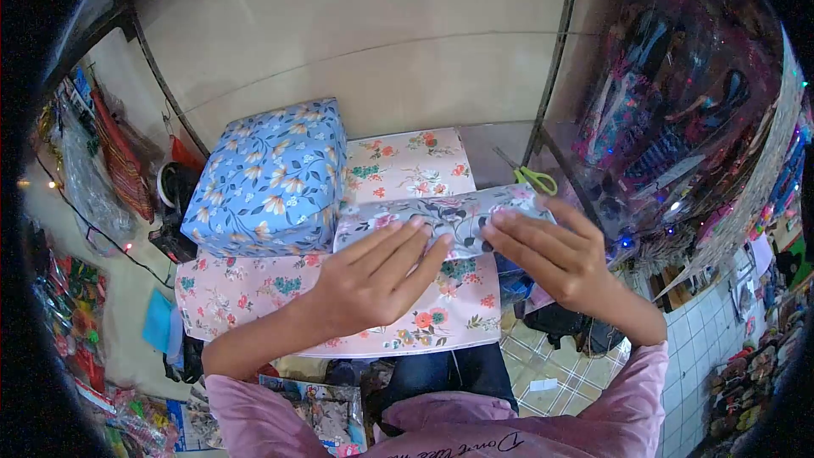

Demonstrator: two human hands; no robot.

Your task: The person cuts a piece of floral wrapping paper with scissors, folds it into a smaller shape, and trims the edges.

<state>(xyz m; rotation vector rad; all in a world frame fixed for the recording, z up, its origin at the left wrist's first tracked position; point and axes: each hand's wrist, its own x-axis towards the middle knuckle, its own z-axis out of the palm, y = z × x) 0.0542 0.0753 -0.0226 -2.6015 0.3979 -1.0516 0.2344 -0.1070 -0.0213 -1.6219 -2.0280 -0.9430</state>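
A grey gift-wrapped parcel (462, 214) with pink flowers and dark leaves lies in front of me on pink floral wrapping paper (407, 165). My left hand (377, 276) rests on its near left part, with the fingers stretched out over the wrap. On the right part lies my right hand (551, 250), its fingers extended flat across the top and one finger near the far right edge. The undersides of both hands are hidden. Left of the parcel stands a larger box (267, 178) wrapped in blue floral paper.
Scissors (536, 180) with yellow-green handles lie behind the parcel at the right. A pale wall panel (356, 42) closes off the back. Plastic-wrapped goods (661, 119) hang at the right, and more goods (76, 314) crowd the left. Tiled floor (551, 373) shows below.
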